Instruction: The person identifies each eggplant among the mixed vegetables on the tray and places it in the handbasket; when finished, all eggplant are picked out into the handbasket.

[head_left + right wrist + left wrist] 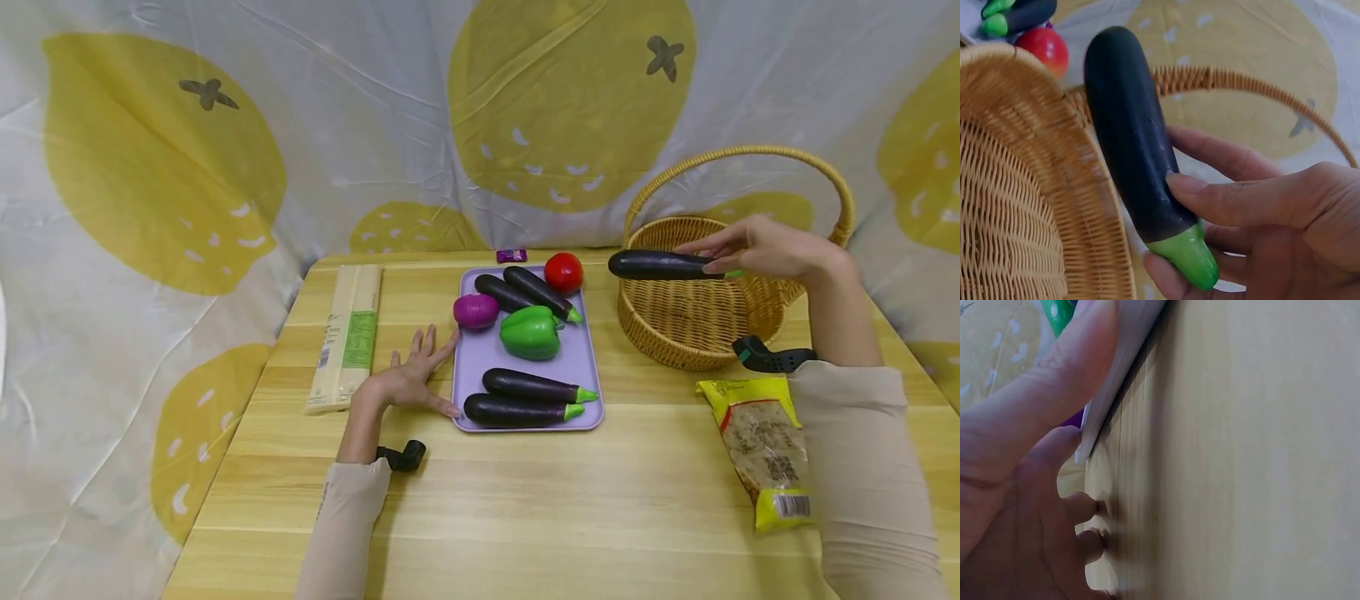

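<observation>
My right hand [772,246] grips a dark eggplant [1132,137] near its green stem end. In the head view this eggplant is over the mouth of the wicker basket [675,333]. My left hand [408,375] spreads its fingers at the left edge of the lilac tray [465,358], thumb and index finger right at the rim. On the tray lie two eggplants [525,398] at the front and two more [525,287] at the back. A green bell pepper [530,333], a purple onion [476,311] and a red tomato [563,272] are there too.
A flat pack of noodles [348,333] lies left of the tray. Behind the tray sits a small purple packet [512,256]. A yellow bag [761,442] lies in front of the basket, partly behind the right sleeve. The basket's tall handle [750,152] arches above its rim.
</observation>
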Available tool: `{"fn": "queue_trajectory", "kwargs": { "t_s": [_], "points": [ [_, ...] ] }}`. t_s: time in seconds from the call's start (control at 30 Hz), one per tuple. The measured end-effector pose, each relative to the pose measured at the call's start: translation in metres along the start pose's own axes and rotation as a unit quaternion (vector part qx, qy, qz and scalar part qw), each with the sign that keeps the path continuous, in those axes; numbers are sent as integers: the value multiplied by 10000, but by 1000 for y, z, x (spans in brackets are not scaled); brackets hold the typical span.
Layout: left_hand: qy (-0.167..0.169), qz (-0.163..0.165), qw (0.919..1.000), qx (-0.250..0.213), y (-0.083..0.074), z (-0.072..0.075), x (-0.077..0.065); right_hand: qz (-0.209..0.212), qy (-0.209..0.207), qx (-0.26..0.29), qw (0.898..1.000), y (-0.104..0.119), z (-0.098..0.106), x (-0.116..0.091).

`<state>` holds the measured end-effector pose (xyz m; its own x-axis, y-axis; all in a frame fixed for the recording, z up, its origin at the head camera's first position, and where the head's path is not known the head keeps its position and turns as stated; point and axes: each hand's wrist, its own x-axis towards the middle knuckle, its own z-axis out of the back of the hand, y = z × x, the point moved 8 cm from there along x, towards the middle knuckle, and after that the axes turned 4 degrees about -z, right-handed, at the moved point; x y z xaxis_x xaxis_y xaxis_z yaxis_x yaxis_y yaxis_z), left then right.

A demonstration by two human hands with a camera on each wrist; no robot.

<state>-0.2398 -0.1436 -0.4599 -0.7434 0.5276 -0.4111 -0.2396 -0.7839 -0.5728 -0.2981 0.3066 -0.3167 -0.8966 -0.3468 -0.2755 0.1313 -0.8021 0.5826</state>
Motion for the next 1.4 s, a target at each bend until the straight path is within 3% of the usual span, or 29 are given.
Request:
{"fn": "queue_trajectory", "kwargs": {
  "t_s": [0.3,0.63,0.87,1.07,1.4],
  "points": [
    [-42,-30,10000,1,-1,1,-1,142,209,63,9997,-32,0,5],
    [-33,-17,10000,-22,1,0,-1,-541,196,-66,9983,-58,-3,24],
    [-20,-27,10000,-11,1,-1,0,-880,-45,-21,9961,-74,-1,37],
    [-2,5,10000,63,0,-1,-2,-906,-203,-69,9957,-82,-1,45],
    [0,52,10000,36,2,0,-2,-1033,-571,345,9924,-95,0,57]
  ]
}}
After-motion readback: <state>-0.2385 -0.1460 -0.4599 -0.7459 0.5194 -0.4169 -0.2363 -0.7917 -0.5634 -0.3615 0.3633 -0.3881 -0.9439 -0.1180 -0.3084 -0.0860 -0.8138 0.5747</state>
